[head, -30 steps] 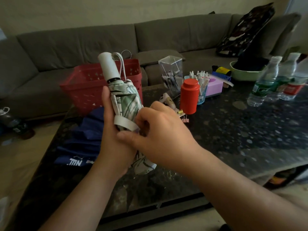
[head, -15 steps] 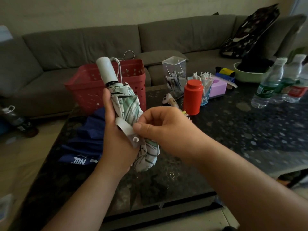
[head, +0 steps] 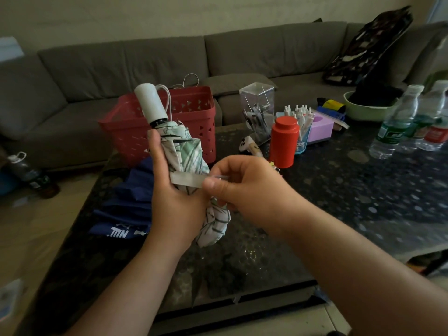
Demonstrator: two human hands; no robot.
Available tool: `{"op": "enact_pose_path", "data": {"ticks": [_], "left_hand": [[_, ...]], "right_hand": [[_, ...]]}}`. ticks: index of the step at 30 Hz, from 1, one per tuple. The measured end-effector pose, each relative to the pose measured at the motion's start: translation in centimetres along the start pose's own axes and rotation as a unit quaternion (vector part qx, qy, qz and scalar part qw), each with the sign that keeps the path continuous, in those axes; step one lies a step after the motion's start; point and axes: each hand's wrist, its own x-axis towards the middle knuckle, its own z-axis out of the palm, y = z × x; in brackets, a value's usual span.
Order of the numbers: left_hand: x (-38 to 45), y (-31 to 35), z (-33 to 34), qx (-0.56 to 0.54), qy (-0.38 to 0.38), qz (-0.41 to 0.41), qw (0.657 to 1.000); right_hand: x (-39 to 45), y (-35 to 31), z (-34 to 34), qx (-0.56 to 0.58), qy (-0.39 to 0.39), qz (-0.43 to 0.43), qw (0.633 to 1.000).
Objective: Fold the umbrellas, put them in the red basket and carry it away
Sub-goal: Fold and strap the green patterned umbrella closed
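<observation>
Over a dark table (head: 339, 202), left hand (head: 174, 202) grips the rolled umbrella (head: 184, 151) upright so right hand (head: 242, 190), at its three o'clock, pinches the strap (head: 186, 178) taut.

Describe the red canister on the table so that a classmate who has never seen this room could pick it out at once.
Start at the dark speckled table before the grey sofa. Right of the red basket stands the red canister, upright, beside a cup of white pens. It alone is a solid red, lidded cylinder.

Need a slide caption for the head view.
Left hand holds folded umbrella; right hand pulls its strap taut.
</observation>
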Motion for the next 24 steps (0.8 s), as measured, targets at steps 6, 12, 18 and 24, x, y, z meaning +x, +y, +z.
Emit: {"op": "enact_pose_path", "data": {"ticks": [6,12,18,24], "left_hand": [[0.2,-0.3,-0.3,0.034,-0.034,-0.037,0.998],[0.6,0.2,0.0,0.046,-0.056,-0.04,0.997],[0.1,1.5,0.7,-0.067,-0.069,-0.06,0.994],[-0.5,2.9,0.4,-0.218,-0.152,-0.102,0.959]], "right_hand": [[0.6,-0.4,-1.6,0.072,0.091,0.019,0.993],[0.1,-2.1,-3.0,-0.006,0.125,-0.084,0.989],[0.8,-1.2,-4.8,0.017,0.165,-0.065,0.984],[1.5,-0.1,-3.5,0.111,0.139,-0.028,0.984]]}}
